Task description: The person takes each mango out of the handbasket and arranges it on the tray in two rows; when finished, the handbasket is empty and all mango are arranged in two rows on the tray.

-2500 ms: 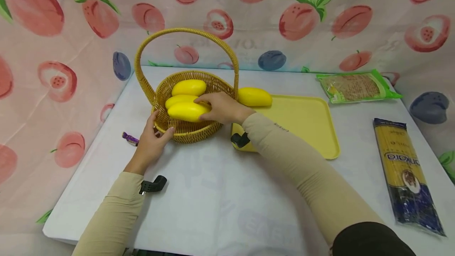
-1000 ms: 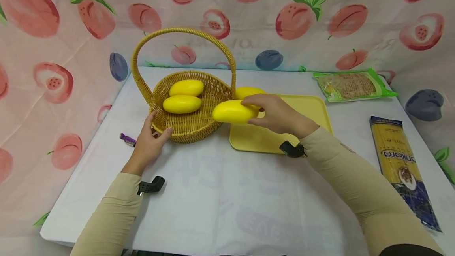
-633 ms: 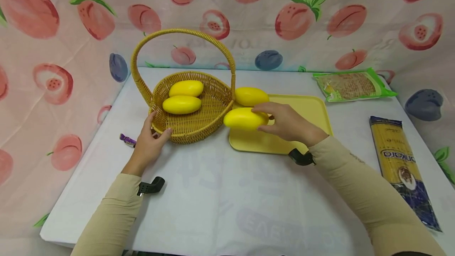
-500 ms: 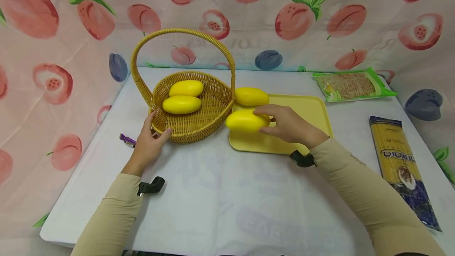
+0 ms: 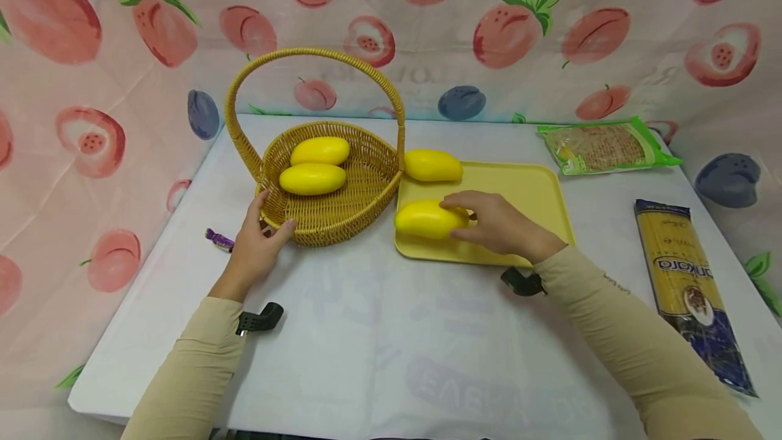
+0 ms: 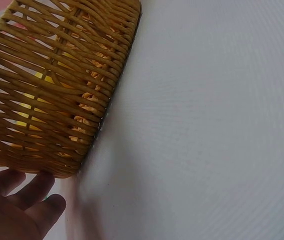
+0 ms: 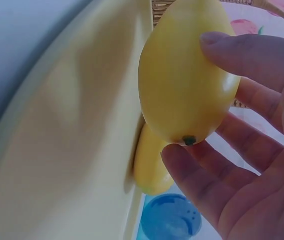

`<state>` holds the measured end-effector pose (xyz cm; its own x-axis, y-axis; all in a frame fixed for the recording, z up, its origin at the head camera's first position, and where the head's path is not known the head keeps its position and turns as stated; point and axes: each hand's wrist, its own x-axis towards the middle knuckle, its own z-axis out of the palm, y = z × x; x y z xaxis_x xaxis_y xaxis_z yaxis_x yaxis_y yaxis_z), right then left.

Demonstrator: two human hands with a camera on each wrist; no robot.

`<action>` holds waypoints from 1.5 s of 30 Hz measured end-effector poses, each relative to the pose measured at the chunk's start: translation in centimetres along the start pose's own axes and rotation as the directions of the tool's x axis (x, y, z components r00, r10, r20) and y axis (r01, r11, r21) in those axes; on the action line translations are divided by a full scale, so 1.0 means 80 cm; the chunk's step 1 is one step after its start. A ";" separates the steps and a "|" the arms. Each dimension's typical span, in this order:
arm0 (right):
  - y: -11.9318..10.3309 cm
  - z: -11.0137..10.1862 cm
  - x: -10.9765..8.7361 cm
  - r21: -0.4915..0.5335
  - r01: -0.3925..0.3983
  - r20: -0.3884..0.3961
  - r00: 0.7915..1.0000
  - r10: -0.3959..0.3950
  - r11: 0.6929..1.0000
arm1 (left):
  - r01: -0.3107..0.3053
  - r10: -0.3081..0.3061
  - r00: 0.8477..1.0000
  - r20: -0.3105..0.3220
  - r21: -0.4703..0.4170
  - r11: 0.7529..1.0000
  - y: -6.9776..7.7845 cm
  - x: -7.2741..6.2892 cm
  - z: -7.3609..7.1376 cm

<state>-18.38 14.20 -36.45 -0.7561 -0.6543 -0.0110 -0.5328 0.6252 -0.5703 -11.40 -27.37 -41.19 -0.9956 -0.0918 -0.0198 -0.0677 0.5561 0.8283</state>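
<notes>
My right hand (image 5: 497,223) holds a yellow mango (image 5: 430,218) at one end, low over the front left of a yellow tray (image 5: 519,202). In the right wrist view, thumb and fingers span the mango (image 7: 187,75) near its dark green stem spot. A second mango (image 5: 432,166) lies at the tray's back left corner. Two more mangoes, one in front (image 5: 313,179) and one behind (image 5: 320,151), sit in a wicker basket (image 5: 342,226) with a tall handle. My left hand (image 5: 259,243) grips the basket's front left side; the left wrist view shows its fingertips (image 6: 44,180) against the weave.
A purple-wrapped candy (image 5: 219,240) lies left of the left hand. At the back right rests a green-edged bag (image 5: 611,147) of brown food, and along the right side a spaghetti packet (image 5: 693,290). A fruit-print cloth (image 5: 427,32) hangs behind the white table (image 5: 342,372).
My right hand has taken a mango out of the basket, carried it right, and lowered it toward the tray's front left. My left hand stays at the basket.
</notes>
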 end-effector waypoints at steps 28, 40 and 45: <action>0.002 0.020 -0.005 -0.037 0.013 0.031 0.999 -0.012 0.999 | 0.011 -0.011 1.000 0.008 -0.004 1.000 -0.001 0.001 -0.001; -0.003 0.021 -0.009 -0.027 0.009 0.042 0.999 -0.008 1.000 | 0.009 -0.009 1.000 0.006 0.000 1.000 -0.001 0.001 0.000; -0.006 0.021 -0.011 -0.022 0.012 0.038 0.999 -0.011 1.000 | 0.008 -0.008 1.000 0.003 0.003 1.000 -0.001 0.001 0.000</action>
<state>-16.86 13.78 -37.55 -0.7352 -0.6769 -0.0359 -0.5502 0.6267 -0.5519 -11.48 -27.39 -41.28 -0.9952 -0.0942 -0.0280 -0.0761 0.5581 0.8263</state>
